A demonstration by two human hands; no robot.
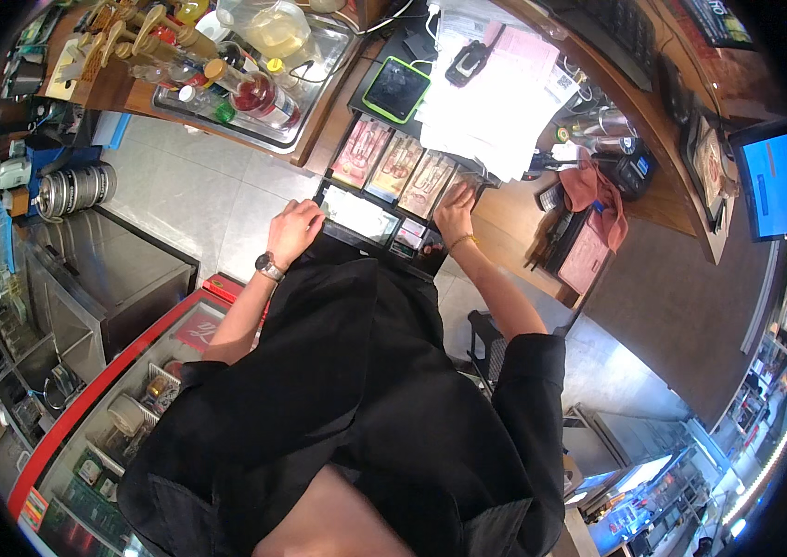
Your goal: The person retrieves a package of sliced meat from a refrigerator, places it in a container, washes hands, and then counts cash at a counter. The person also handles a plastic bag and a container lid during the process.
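Note:
An open cash drawer (372, 244) lies before me, its compartments holding banknotes (404, 170) under clips. White slips lie in its front left compartment, and smaller items fill the front right ones. My left hand (295, 230), with a wristwatch (267, 266) at the wrist, rests at the drawer's left front corner with fingers bent; whether it grips the edge I cannot tell. My right hand (456, 211), wearing a gold bracelet (463, 241), reaches into the rightmost back compartment; its fingertips are partly hidden and what they touch is unclear.
Behind the drawer are a green-framed tablet (397, 89), loose papers (484, 118) and a black handheld device (469, 63). Bottles (265, 101) stand on a metal tray (296, 139) at upper left. A pink cloth (592, 191) hangs at right; a red-edged display freezer (115, 355) stands lower left.

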